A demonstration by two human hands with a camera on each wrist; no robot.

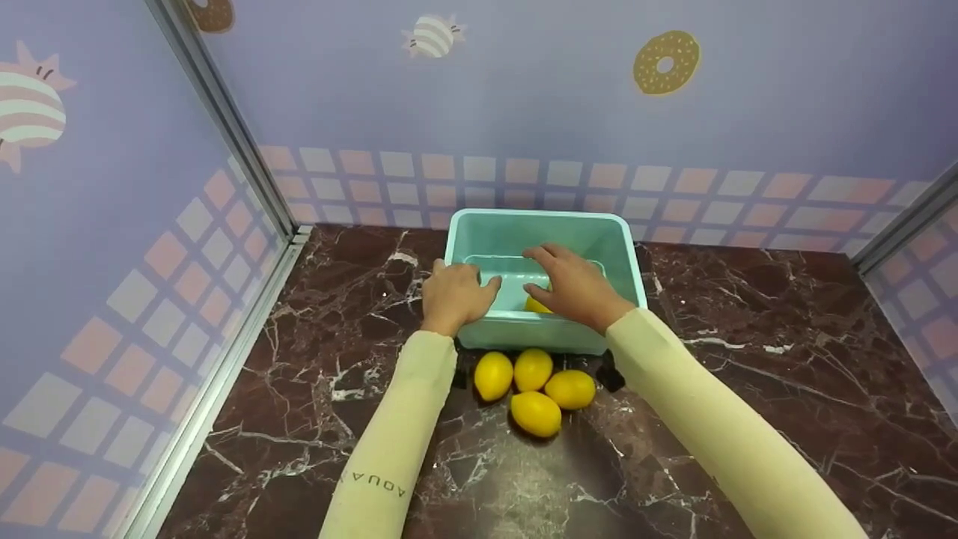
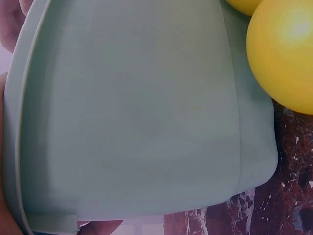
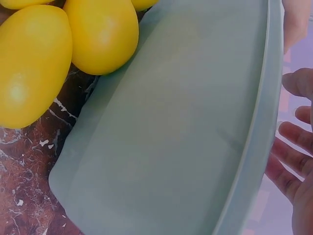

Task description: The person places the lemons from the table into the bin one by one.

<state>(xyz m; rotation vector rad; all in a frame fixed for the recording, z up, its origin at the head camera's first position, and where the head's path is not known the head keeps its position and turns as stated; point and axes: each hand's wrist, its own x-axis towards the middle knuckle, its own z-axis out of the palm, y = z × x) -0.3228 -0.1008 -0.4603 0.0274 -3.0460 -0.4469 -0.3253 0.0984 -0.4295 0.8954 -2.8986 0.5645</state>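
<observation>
A light teal plastic bin (image 1: 627, 258) stands on the dark marbled tabletop near the back wall. My left hand (image 1: 454, 293) grips its left rim close to the front corner, fingers bent over the edge and thumb on the inner side. Over the bin's front right part, my right hand (image 1: 572, 284) reaches in with fingers apart and loosely bent. Beneath it a lemon (image 1: 536, 305) shows in the bin, partly hidden by the hand. In front of the bin lie several more lemons (image 1: 537, 414) in a cluster. Both wrist views show the bin's front wall (image 2: 142, 107) and lemons (image 3: 32, 68) beside it.
A purple patterned wall (image 1: 524, 97) rises behind the bin. Another wall panel (image 1: 127, 195) with a metal track bounds the left side. Marbled tabletop (image 1: 786, 389) extends to both sides. Small dark objects (image 1: 611, 374) lie near the bin's front base.
</observation>
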